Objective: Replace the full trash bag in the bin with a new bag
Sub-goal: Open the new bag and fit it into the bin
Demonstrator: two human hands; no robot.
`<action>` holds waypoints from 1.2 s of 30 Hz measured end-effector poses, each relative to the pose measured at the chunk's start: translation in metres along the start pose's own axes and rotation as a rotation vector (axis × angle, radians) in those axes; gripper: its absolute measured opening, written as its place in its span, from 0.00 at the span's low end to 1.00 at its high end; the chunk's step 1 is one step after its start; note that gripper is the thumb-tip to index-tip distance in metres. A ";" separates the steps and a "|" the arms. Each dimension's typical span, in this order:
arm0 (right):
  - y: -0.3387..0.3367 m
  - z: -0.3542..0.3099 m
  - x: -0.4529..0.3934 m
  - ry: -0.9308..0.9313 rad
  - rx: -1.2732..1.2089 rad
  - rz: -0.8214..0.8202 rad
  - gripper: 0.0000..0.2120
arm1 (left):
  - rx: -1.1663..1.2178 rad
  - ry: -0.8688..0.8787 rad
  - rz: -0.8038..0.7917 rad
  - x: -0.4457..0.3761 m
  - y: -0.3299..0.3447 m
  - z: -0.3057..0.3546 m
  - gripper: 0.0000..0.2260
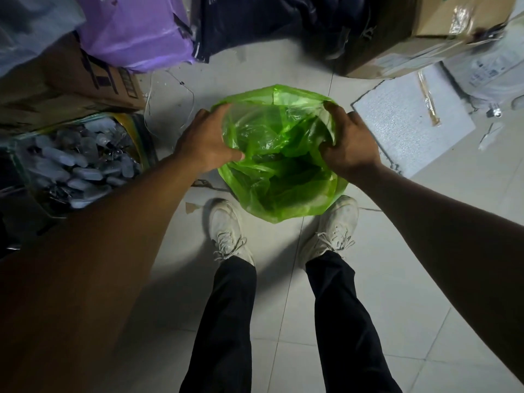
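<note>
Your left hand [208, 140] and right hand [350, 140] each pinch the green bag's [279, 177] open mouth, above the floor [283, 293].

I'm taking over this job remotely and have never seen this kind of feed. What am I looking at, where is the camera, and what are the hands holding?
There is no machine here: a person works with bare hands. The one picture comes from a wide-angle camera on the person's head, looking down, so the arms reach in from the bottom edges and the legs and white shoes show below. The left hand and right hand each grip one side of the mouth of a green bag and hold it open between the feet. The bin itself cannot be made out under the plastic. Around it on the tiled floor lie a purple bag, cardboard boxes, a white foam sheet and, at the left, a box of small grey items.
</note>
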State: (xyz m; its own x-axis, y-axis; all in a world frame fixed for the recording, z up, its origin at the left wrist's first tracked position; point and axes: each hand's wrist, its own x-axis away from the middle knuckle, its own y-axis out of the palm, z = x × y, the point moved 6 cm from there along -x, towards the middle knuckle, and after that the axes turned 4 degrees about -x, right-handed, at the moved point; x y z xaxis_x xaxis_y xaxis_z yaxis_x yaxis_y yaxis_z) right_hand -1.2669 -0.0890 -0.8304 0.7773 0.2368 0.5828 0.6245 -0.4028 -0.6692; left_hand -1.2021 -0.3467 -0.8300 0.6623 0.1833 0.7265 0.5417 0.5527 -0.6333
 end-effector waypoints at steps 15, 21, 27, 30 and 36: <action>0.018 0.039 0.052 0.088 -0.371 -0.155 0.40 | 0.266 -0.025 -0.117 0.037 0.042 -0.031 0.55; 0.029 0.053 0.069 0.071 -0.446 -0.188 0.45 | 0.249 -0.085 -0.112 0.047 0.057 -0.048 0.52; 0.041 0.049 0.071 0.022 -0.459 -0.262 0.51 | 0.150 -0.080 -0.120 0.049 0.065 -0.047 0.44; 0.043 0.057 0.069 0.040 -0.185 -0.171 0.50 | 0.020 -0.084 -0.104 0.049 0.065 -0.052 0.40; 0.049 0.072 0.048 0.128 -0.131 -0.074 0.49 | 0.004 -0.132 0.031 0.032 0.061 -0.061 0.40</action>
State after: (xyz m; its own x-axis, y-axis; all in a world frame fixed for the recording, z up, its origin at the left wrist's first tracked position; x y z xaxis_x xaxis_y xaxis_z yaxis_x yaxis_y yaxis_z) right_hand -1.1932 -0.0337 -0.8684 0.7083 0.1587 0.6878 0.6577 -0.5022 -0.5614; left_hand -1.1166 -0.3566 -0.8614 0.6049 0.3054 0.7354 0.5197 0.5482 -0.6552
